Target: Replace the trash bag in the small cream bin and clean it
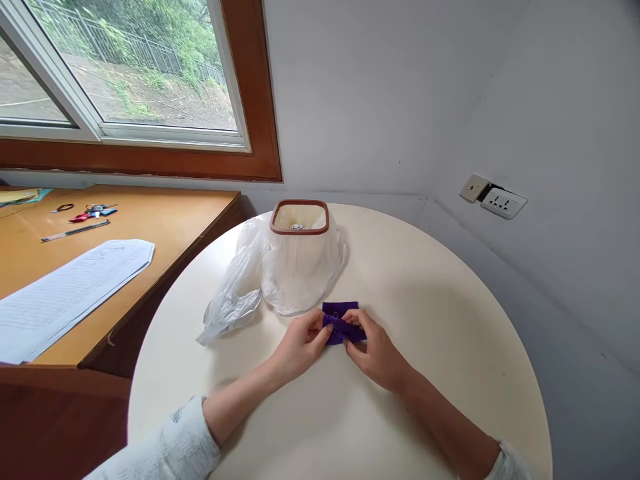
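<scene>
A small piece of dark purple fabric (341, 308), folded and with a cord or thread across it, is held just above the round white table (420, 313). My left hand (300, 343) pinches its left edge between thumb and fingers. On the other side, my right hand (377, 350) grips the right part, thumb below and index finger on top. Part of the fabric is hidden behind my fingers. Beyond it stands a bin (299, 233) with a brown rim, lined with a translucent plastic bag that spreads out to its left.
To the left is a wooden desk (190, 213) with paper sheets (80, 290), a pen (75, 231), a bunch of keys (95, 212) and a dark ring-shaped item (64, 208). A wall socket (503, 202) is on the right. A window (145, 67) is at upper left.
</scene>
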### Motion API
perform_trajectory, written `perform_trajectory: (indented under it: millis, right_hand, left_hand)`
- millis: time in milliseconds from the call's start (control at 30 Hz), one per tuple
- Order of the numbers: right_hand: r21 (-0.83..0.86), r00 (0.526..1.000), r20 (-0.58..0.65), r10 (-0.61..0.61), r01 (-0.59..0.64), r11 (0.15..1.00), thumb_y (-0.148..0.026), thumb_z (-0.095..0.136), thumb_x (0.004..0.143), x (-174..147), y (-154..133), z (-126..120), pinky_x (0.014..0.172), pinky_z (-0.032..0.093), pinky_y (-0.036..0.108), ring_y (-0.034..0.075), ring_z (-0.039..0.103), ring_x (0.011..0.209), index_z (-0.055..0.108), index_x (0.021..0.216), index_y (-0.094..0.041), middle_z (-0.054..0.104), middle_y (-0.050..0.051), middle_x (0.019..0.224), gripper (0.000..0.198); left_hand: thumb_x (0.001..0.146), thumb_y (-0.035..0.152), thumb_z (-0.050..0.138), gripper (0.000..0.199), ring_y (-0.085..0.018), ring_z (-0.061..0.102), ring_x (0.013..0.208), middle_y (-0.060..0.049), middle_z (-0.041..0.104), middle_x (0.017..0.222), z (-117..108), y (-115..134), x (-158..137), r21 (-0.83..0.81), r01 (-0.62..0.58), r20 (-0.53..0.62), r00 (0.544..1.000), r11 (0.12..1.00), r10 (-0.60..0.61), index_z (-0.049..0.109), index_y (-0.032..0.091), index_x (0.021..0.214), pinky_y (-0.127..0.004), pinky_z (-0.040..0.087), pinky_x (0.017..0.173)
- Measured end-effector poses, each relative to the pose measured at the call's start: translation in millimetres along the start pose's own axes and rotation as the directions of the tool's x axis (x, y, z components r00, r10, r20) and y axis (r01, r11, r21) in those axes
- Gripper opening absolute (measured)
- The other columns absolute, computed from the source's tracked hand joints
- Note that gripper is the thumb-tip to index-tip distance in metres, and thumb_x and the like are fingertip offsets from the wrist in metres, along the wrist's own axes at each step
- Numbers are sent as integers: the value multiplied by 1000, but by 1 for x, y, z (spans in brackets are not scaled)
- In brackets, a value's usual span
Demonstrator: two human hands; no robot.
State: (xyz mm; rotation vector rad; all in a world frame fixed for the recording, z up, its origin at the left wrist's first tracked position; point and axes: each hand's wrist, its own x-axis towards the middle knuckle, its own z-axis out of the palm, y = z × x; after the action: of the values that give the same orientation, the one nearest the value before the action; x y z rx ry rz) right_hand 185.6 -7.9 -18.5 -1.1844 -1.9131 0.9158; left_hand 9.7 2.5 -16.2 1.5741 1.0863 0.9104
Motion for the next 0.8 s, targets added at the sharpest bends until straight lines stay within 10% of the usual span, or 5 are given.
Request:
perform_trajectory:
  millis: [500, 800]
  right_hand:
    - [-76, 996, -46, -76, 72, 994, -17, 48, 81, 1, 9, 0, 75, 46, 30, 17, 55, 85, 55, 85, -20, 58, 5, 91, 9]
    - [246, 977, -59, 203, -183, 952, -34, 42, 87, 1, 11, -1, 56, 40, 22, 11, 49, 62, 46, 86, -21, 51, -2, 72, 13]
  left_hand:
    - [85, 41, 44, 33, -8, 24, 53, 6, 26, 58, -1, -3, 3, 67, 16, -19, 1000, 998, -14, 32, 19, 63, -21, 22, 48]
    - [87, 39, 41, 27, -9, 28, 53, 6, 31, 58, -3, -8, 2, 27, 39, 1, 999, 999, -39, 36, 20, 69, -21, 24, 47]
